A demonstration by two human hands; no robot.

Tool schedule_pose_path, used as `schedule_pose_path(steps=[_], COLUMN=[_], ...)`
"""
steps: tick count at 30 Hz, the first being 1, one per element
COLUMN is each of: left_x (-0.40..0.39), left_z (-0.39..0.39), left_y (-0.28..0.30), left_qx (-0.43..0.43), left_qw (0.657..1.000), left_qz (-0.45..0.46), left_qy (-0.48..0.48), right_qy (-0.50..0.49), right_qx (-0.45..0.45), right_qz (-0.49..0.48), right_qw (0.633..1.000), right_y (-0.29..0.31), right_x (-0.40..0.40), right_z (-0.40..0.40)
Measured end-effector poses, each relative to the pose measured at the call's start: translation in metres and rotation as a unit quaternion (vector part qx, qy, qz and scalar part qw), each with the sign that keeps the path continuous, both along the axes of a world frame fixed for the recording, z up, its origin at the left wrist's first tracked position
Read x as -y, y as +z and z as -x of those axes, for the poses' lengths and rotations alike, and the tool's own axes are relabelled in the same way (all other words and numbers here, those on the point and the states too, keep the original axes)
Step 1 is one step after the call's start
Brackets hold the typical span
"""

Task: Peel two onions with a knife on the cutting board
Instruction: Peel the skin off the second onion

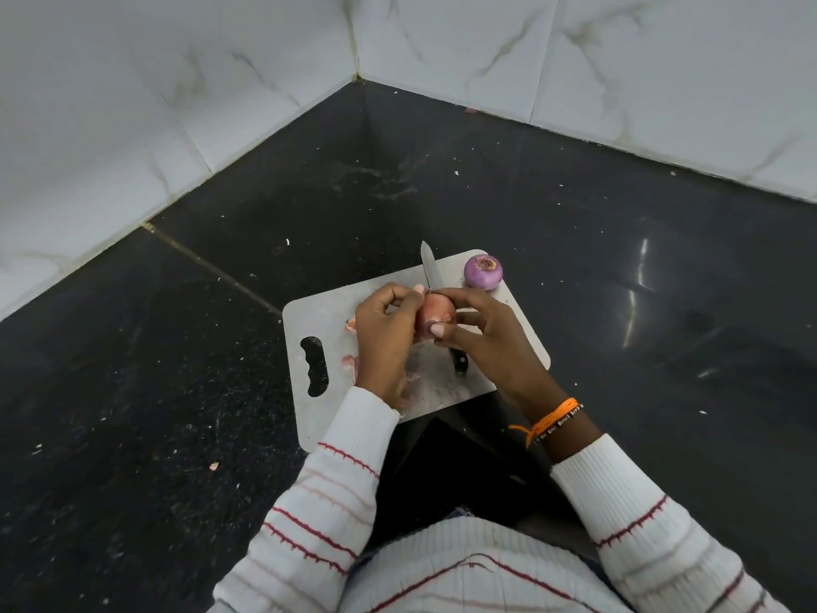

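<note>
Above the grey cutting board [309,316] I hold a pinkish onion [432,315] with its dry skin still on. My left hand [387,336] grips its left side. My right hand [479,334] curls round its right side, thumb pressed on the skin. A knife lies on the board under my hands: its blade [428,265] points away from me and its black handle [460,360] shows below my right hand. A peeled purple onion [483,272] sits on the board's far right corner.
Loose bits of onion skin [350,362] lie on the board's near left part. The board rests on a black stone counter [177,347] in a corner of white marble-tiled walls [132,104]. A small skin scrap [214,465] lies on the counter at left.
</note>
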State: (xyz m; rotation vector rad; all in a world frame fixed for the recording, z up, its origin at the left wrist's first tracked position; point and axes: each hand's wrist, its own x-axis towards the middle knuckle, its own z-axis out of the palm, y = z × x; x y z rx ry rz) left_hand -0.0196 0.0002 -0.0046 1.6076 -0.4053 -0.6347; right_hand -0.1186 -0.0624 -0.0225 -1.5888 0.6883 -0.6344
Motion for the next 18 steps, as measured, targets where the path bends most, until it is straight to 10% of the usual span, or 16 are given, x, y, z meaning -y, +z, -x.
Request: schedule_pose_path(steps=[13, 18], left_x=[-0.009, -0.012], left_z=[-0.002, -0.002], left_y=[0.002, -0.001], left_qx=[-0.18, -0.194], left_qw=[0.974, 0.971], left_qz=[0.069, 0.08], left_qy=[-0.12, -0.114], right_qy=[-0.064, -0.152], right_qx=[0.072, 0.034], right_qz=[-0.073, 0.068], right_qw=[0.993, 0.985], right_y=[0.008, 0.006], right_x=[0.004, 0.009], right_z=[0.008, 0.009])
